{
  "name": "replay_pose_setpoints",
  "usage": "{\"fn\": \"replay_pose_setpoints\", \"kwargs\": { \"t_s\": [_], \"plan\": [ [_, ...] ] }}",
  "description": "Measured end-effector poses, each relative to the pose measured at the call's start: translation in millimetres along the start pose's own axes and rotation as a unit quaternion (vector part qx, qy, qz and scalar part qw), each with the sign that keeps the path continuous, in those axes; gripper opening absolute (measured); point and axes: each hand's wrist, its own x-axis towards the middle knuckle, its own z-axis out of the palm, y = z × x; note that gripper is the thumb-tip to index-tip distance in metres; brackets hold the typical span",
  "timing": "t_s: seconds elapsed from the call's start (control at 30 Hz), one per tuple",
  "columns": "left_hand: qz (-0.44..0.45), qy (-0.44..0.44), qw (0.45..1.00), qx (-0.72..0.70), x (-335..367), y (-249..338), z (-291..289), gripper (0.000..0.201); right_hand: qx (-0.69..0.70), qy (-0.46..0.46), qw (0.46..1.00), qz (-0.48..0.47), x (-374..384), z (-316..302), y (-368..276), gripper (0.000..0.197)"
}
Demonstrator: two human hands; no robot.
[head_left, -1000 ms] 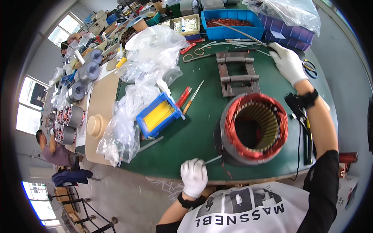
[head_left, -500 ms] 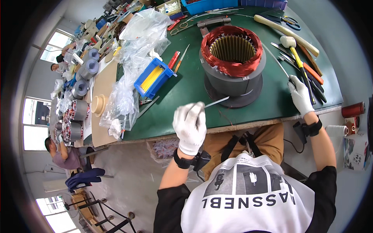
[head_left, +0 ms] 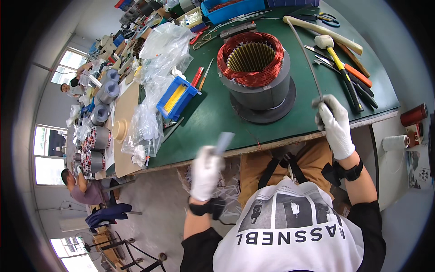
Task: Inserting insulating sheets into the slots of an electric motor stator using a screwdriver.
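Note:
A grey motor stator stands upright on a dark round base, with red copper windings around its top and yellowish slot liners inside. My left hand, white-gloved and blurred, is closed on a short, flat grey strip in front of the table edge, apart from the stator. Over the table's right front, my gloved right hand grips the lower end of a long, thin grey rod. The rod slants up and away to the right of the stator.
On the right lie a white-headed mallet, a pale wooden handle, pliers and blades. Left of the stator sit a blue bin with yellow strips, a red-handled tool and crumpled plastic bags. Another person works at far left.
My left hand has drawn back from the stator's base, toward me and left, with the strip. My right hand has shifted left and nearer me, the rod now standing steeper. The view has shifted slightly.

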Motion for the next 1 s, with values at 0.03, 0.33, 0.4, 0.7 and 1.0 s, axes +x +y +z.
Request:
{"fn": "replay_pose_setpoints", "kwargs": {
  "t_s": [0.03, 0.33, 0.4, 0.7, 1.0],
  "plan": [
    [-0.003, 0.084, 0.996, -0.009, -3.2, -2.2, -25.6, 0.011, -0.002, 0.01, 1.0, 0.004, 3.5, 5.7, -10.0, 0.013],
    [0.084, 0.244, 0.966, -0.023, 35.3, 46.7, -42.9, 0.015, -0.07, 0.169, 0.966, -0.182, 63.9, 79.6, -9.3, 0.027],
    [0.143, 0.168, 0.974, 0.053, 53.2, 39.7, -31.6, 0.012, -0.042, 0.141, 0.972, -0.186, 72.1, 78.6, -3.4, 0.026],
    [0.533, 0.192, 0.769, 0.296, 99.1, 60.5, 34.1, 0.03, -0.045, 0.046, 0.984, -0.164, 86.1, 64.0, -11.7, 0.021],
    [0.54, 0.153, 0.751, 0.346, 107.0, 63.0, 62.7, 0.031, -0.15, 0.123, 0.952, -0.235, 29.6, 28.0, -29.1, 0.033]
  ]
}}
